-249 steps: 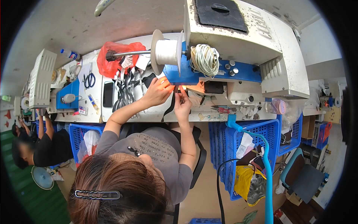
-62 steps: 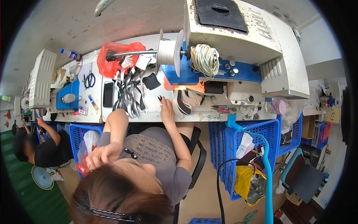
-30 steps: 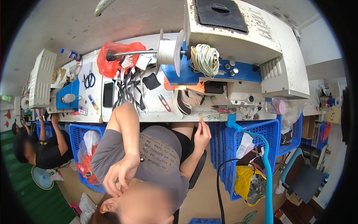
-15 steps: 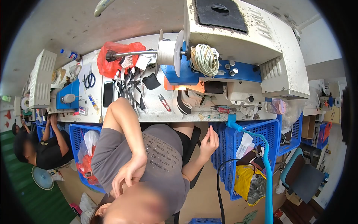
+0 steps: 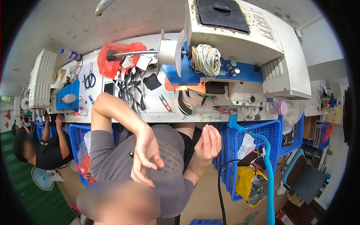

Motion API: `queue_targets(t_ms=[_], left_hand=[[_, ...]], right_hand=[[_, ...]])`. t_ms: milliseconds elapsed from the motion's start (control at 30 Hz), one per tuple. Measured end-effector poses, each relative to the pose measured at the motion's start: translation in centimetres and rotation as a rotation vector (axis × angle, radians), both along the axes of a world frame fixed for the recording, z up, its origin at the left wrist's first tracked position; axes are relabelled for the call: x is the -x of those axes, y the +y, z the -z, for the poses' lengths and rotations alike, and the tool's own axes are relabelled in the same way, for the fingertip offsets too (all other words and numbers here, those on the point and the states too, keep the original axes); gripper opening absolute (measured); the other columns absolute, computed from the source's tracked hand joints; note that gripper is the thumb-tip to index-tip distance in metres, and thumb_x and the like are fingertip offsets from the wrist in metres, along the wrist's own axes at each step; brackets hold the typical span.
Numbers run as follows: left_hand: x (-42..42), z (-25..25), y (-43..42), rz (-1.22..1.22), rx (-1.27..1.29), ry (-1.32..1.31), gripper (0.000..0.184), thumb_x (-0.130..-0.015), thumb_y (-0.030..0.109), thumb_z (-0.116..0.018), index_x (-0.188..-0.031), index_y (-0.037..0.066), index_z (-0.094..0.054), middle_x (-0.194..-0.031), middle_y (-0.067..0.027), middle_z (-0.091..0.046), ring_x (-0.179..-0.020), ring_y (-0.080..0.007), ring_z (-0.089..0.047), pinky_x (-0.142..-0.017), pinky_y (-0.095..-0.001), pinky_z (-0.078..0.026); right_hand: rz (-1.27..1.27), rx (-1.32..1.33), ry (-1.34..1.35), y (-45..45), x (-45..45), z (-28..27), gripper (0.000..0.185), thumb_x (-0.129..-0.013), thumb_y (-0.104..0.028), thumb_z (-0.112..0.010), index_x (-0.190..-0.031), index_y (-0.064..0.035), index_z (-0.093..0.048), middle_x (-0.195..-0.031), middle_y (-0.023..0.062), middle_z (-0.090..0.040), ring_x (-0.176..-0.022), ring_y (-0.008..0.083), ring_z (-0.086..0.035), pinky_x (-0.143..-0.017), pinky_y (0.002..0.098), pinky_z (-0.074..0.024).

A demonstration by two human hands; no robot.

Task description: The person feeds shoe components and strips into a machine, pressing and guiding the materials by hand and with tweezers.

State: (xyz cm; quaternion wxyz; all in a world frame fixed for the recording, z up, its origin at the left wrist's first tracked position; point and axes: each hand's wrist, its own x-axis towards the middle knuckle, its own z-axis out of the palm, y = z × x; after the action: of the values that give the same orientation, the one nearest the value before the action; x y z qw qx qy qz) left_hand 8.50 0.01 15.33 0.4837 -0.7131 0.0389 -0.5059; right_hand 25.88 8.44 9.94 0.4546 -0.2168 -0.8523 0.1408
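Note:
My left hand (image 5: 146,155) is raised in front of the grey shirt (image 5: 107,152), close to the face, with its fingers apart and nothing in them. Beyond the table's front edge, above the blue crate's left side, my right hand (image 5: 208,144) is held up with its fingertips pressed together; anything between them is hidden. Red-handled snips (image 5: 165,104) lie on the white table (image 5: 155,117). To their left is a heap of black and white straps (image 5: 131,90), and to their right a stack of curved black and white pieces (image 5: 184,106).
A white spool (image 5: 167,52) hangs on a rod beside the blue and white machine (image 5: 240,73). A red bag (image 5: 108,60) and a partly covered phone (image 5: 109,87) lie at left. Blue crates (image 5: 225,150) and a cyan stand (image 5: 269,168) are at right. A co-worker (image 5: 47,150) sits far left.
The snips, earlier in my right hand, now lie on the table. My right hand has moved right and down. My left hand has come away from the face and its fingers have spread.

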Motion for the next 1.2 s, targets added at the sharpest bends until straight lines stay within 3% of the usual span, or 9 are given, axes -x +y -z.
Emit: queue_targets(t_ms=[133, 200, 233, 267, 300, 333, 367, 467, 1200], left_hand=[[1.5, -5.5, 0.3, -0.294, 0.064, -0.107, 0.054, -0.075, 0.002, -0.066, -0.123, 0.024, -0.056, -0.129, 0.0047, -0.045, -0.123, -0.012, -0.041, -0.089, -0.0374, -0.047], [2.2, -9.2, 0.6, -0.379, 0.03, -0.259, 0.05, -0.079, 0.015, -0.068, -0.125, 0.029, -0.055, -0.13, 0.0068, -0.043, -0.126, -0.0107, -0.035, -0.092, -0.0404, -0.044], [2.6, -10.9, 0.1, -0.408, 0.127, -0.252, 0.054, -0.085, 0.027, -0.058, -0.137, 0.029, -0.041, -0.145, 0.0091, -0.03, -0.132, -0.0208, -0.03, -0.098, -0.0489, -0.033], [3.1, -12.6, 0.0, -0.312, 0.218, -0.27, 0.056, -0.088, 0.03, -0.053, -0.141, 0.034, -0.036, -0.144, 0.0098, -0.031, -0.134, -0.0224, -0.028, -0.098, -0.0502, -0.033], [2.5, -13.8, -1.4, -0.701, 0.102, -0.546, 0.056, -0.089, 0.031, -0.051, -0.142, 0.037, -0.033, -0.145, 0.0087, -0.032, -0.135, -0.0225, -0.027, -0.098, -0.0513, -0.032], [2.5, -15.5, -1.1, -0.666, 0.125, -0.635, 0.059, -0.089, 0.031, -0.051, -0.143, 0.041, -0.03, -0.147, 0.0071, -0.031, -0.138, -0.0227, -0.022, -0.097, -0.052, -0.032], [2.3, -17.4, 0.7, -0.747, 0.099, -0.705, 0.045, -0.089, 0.032, -0.052, -0.134, 0.03, -0.047, -0.139, 0.0033, -0.042, -0.127, -0.0211, -0.036, -0.094, -0.0469, -0.036], [2.2, -19.6, 2.5, -0.718, 0.124, -0.715, 0.045, -0.089, 0.031, -0.052, -0.133, 0.03, -0.047, -0.138, 0.003, -0.042, -0.127, -0.0212, -0.036, -0.094, -0.0467, -0.036], [1.7, -3.2, -5.7, -0.544, 0.665, -0.86, 0.041, -0.089, 0.03, -0.054, -0.13, 0.027, -0.05, -0.133, 0.0013, -0.045, -0.121, -0.0221, -0.039, -0.093, -0.0452, -0.037]], right_hand=[[-0.043, -0.262, 0.144, -2.3, 0.5, -5.2, 0.021, -0.085, -0.003, -0.056, -0.105, -0.003, -0.058, -0.1, 0.017, -0.065, -0.094, 0.0345, -0.061, -0.072, 0.0427, -0.0559], [-0.064, -0.618, 0.366, -2.4, 0.9, -6.8, 0.024, -0.089, -0.013, -0.05, -0.11, -0.0046, -0.056, -0.107, 0.0184, -0.061, -0.1, 0.0374, -0.057, -0.077, 0.0463, -0.0554], [-0.053, -0.694, 0.435, -2.3, 1.4, -7.3, 0.024, -0.089, -0.014, -0.049, -0.11, -0.0045, -0.056, -0.108, 0.0184, -0.061, -0.1, 0.0373, -0.056, -0.078, 0.0463, -0.055], [-0.042, -0.716, 0.456, -2.3, 1.7, -7.8, 0.024, -0.089, -0.014, -0.049, -0.111, -0.0045, -0.055, -0.108, 0.0184, -0.06, -0.101, 0.0372, -0.056, -0.078, 0.0462, -0.0545], [-0.036, -0.698, 0.448, -2.4, 2.0, -8.3, 0.025, -0.089, -0.015, -0.049, -0.111, -0.0044, -0.054, -0.109, 0.0184, -0.06, -0.101, 0.037, -0.055, -0.079, 0.0462, -0.0541], [-0.031, -0.664, 0.425, -2.4, 2.3, -8.5, 0.025, -0.089, -0.015, -0.048, -0.112, -0.0044, -0.054, -0.109, 0.0184, -0.059, -0.102, 0.0369, -0.055, -0.079, 0.0461, -0.0536], [-0.027, -0.635, 0.398, -2.4, 2.6, -8.6, 0.026, -0.089, -0.015, -0.048, -0.112, -0.0043, -0.053, -0.11, 0.0184, -0.059, -0.102, 0.0368, -0.055, -0.08, 0.0461, -0.0532], [-0.02, -0.576, 0.339, -2.1, 3.2, -8.9, 0.027, -0.09, -0.017, -0.047, -0.114, -0.0042, -0.051, -0.112, 0.0184, -0.058, -0.104, 0.0364, -0.053, -0.081, 0.0459, -0.0518], [0.003, -0.457, 0.231, -0.8, 4.7, -12.4, 0.04, -0.093, -0.027, -0.039, -0.125, -0.003, -0.038, -0.124, 0.0183, -0.048, -0.116, 0.0336, -0.045, -0.092, 0.0449, -0.0419]])
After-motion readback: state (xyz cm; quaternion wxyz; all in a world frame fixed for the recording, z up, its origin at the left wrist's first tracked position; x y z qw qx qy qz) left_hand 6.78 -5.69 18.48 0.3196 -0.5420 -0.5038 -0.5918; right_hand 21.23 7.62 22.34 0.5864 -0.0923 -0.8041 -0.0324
